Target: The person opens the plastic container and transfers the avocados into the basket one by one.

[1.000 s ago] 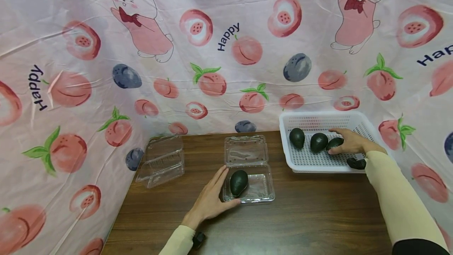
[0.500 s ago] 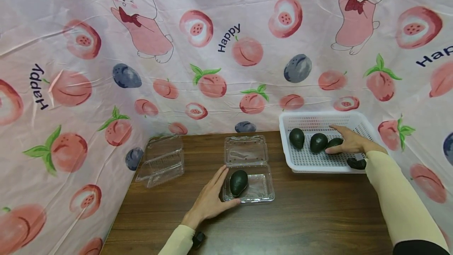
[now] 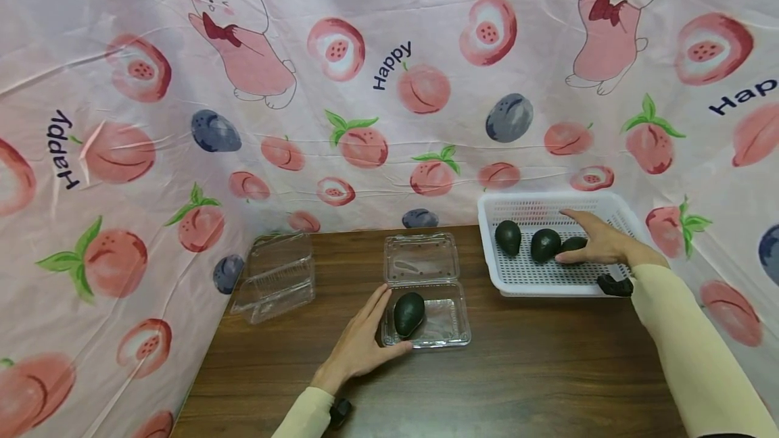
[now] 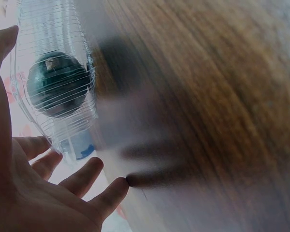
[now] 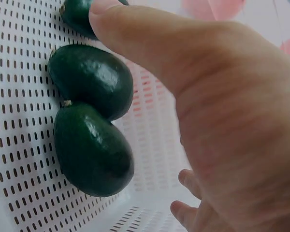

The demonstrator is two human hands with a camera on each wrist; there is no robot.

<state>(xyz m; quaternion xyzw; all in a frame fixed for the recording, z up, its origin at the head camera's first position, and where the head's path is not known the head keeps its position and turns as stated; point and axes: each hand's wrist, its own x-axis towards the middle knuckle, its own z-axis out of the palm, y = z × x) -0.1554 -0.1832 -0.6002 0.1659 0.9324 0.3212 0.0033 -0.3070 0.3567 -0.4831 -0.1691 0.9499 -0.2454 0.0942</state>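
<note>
My left hand (image 3: 359, 343) lies at the left edge of a clear plastic clamshell container (image 3: 448, 323), thumb and fingers spread along it. Inside sits one dark green avocado (image 3: 409, 314); the left wrist view shows this avocado (image 4: 55, 82) through the ribbed wall. Over the white perforated basket (image 3: 496, 272), my right hand (image 3: 605, 243) is spread, thumb beside the rightmost avocado (image 3: 574, 244). Two more avocados stand to its left, a middle avocado (image 3: 545, 245) and a left avocado (image 3: 508, 238). In the right wrist view my thumb (image 5: 150, 36) partly covers the farthest avocado (image 5: 77, 17).
Another clear clamshell container (image 3: 276, 282) stands tilted at the table's left edge. The wooden table (image 3: 487, 384) meets a fruit-printed cloth (image 3: 365, 107) at the back and sides. The lid (image 3: 421, 257) of the middle container lies folded back.
My right hand has shifted slightly left over the basket, and its thumb and fingers have spread a little wider. The left hand keeps its place at the container.
</note>
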